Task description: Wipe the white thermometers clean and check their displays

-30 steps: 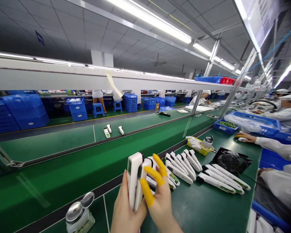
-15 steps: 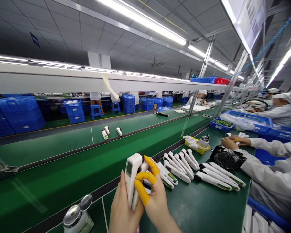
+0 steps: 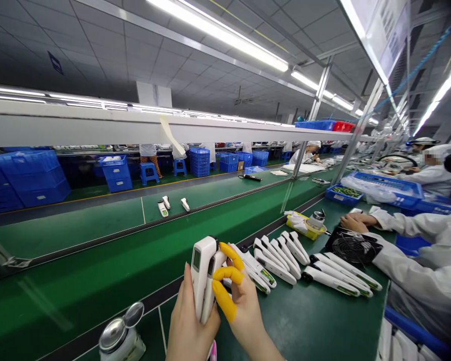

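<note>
- White handheld device near centre, upright, long axis vertical, head end up, small screen facing left.
- Left hand wrapped tight around its lower body.
- Right hand closed on its right edge (yellow finger cots pressing near the head).
- Yellow tray, far right: holds white cloth and a small metal pot.
- Blue bin beyond: green parts.

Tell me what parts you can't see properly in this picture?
Head view only:
- White handheld device: its lower end is hidden between the left hand and right hand.
- Its small screen: too small to read.
- Metal-lidded jar: bottom cut off by the picture's edge.
- Three devices on the belt: too small for detail.
</note>
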